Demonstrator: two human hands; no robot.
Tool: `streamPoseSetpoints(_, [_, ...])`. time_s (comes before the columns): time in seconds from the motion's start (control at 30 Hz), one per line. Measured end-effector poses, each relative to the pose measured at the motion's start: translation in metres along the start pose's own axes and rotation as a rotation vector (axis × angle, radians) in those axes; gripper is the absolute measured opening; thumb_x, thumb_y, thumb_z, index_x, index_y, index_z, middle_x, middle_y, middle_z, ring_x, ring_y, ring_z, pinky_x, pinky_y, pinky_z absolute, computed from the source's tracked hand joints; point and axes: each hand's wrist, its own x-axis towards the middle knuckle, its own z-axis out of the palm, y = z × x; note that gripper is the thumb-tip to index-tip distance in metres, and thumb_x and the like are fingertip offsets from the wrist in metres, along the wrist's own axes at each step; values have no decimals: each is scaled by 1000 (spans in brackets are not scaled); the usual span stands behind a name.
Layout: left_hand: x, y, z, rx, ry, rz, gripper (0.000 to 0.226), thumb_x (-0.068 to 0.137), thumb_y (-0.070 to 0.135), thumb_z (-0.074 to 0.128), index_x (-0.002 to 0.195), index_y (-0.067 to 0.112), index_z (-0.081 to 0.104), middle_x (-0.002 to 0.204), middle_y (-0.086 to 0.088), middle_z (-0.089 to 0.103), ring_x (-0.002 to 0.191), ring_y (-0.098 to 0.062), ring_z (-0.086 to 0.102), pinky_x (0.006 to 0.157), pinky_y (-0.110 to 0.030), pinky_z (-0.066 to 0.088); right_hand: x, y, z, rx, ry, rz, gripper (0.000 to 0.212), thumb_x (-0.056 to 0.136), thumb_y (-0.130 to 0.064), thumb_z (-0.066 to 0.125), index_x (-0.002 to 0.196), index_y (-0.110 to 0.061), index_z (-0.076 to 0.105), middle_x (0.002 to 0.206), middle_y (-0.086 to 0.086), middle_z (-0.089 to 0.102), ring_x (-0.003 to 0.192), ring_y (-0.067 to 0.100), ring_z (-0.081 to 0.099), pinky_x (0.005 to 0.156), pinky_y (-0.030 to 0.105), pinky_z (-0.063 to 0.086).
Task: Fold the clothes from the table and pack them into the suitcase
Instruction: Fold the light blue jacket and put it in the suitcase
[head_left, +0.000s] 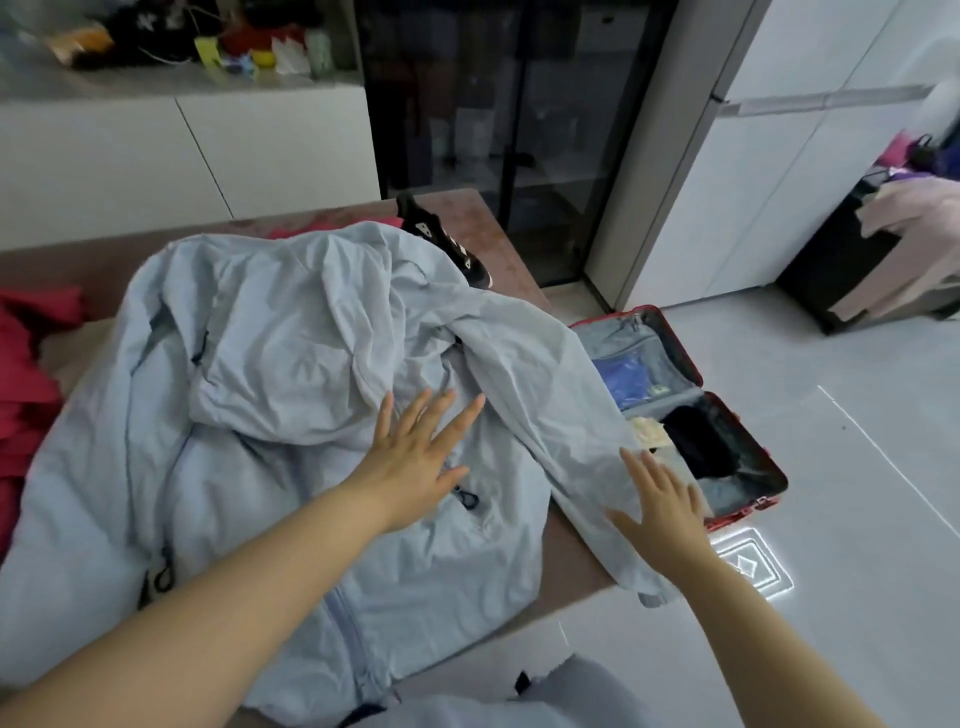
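A large pale blue jacket (291, 364) lies spread and rumpled over the brown table (467, 213). My left hand (415, 457) lies flat on its middle with fingers spread, near a black zip pull. My right hand (660, 499) presses flat on the jacket's right sleeve, which hangs over the table's right edge. A red suitcase (748, 431) lies open on the floor to the right of the table, holding a blue item, a black garment and something cream.
Red clothes (26, 374) lie at the table's left edge, and a black garment with white print (447, 239) sits at the far end. White cabinets and a dark glass door stand behind. A black case draped with pink clothes (883, 249) stands at the far right on the pale tiled floor.
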Motion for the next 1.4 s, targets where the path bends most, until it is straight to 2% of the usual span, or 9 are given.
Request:
streamPoseSetpoints(0.23, [31,86,31,-46,-40,-13,70,99,46,28,132,38,-33,156,5,-17,144,-19,-18,110,-46,-18,6,50,-21,-57,-97,-151,84,92,-38,56,150,-33,-5,159,-3,-2,146,23,3,117,43,-2])
streamPoseSetpoints(0.37, [44,131,49,-78,-106,2,69,99,45,29,141,38,-26,157,4,-18,143,-18,-20,110,-45,-21,12,86,-26,-73,-247,-39,80,87,-46,58,148,-17,14,150,5,33,138,28,29,117,42,11])
streamPoseSetpoints(0.47, [47,151,58,-104,-146,-42,72,98,45,32,142,37,-25,156,4,-19,143,-18,-22,109,-44,-22,15,99,-31,-98,-350,-86,18,91,-38,53,95,-21,51,93,-2,59,103,24,54,105,37,29])
streamPoseSetpoints(0.53, [46,162,57,-107,-139,-33,74,97,48,34,145,32,-20,157,5,-13,144,-16,-17,110,-43,-21,18,102,-39,-38,-329,-115,30,92,-31,52,67,-21,39,68,-6,46,83,24,52,77,29,39])
streamPoseSetpoints(0.73, [49,195,20,-421,306,90,71,76,67,43,134,27,47,133,9,51,130,-8,36,110,-25,-18,20,64,-101,252,-82,-292,36,92,-31,56,63,-14,42,59,-4,41,58,14,39,50,24,27])
streamPoseSetpoints(0.87, [41,202,-6,-582,576,5,83,60,69,65,128,23,51,121,9,58,109,-6,48,117,-43,2,17,14,-140,470,-25,-305,37,86,-35,65,58,-17,49,51,-7,42,50,10,39,48,24,27])
streamPoseSetpoints(1.07, [13,197,-20,-462,729,-324,115,55,64,72,144,13,21,138,-5,38,123,-22,39,108,-39,28,4,-70,-156,588,-115,-391,28,90,-27,58,91,-3,71,82,17,67,74,31,61,70,36,51])
streamPoseSetpoints(1.23, [-10,139,-29,-868,860,-599,71,84,7,62,141,19,21,118,-3,51,105,-28,57,81,-26,46,-26,-114,-136,763,-324,-652,22,94,-15,54,109,-4,66,102,12,69,83,11,61,78,13,45])
streamPoseSetpoints(1.4, [-50,56,-53,-881,923,-816,30,88,5,58,118,6,55,112,-8,59,99,-20,55,75,-15,34,-4,-106,-109,589,-197,-730,29,92,-20,58,121,-21,57,116,-13,53,110,6,50,91,20,38])
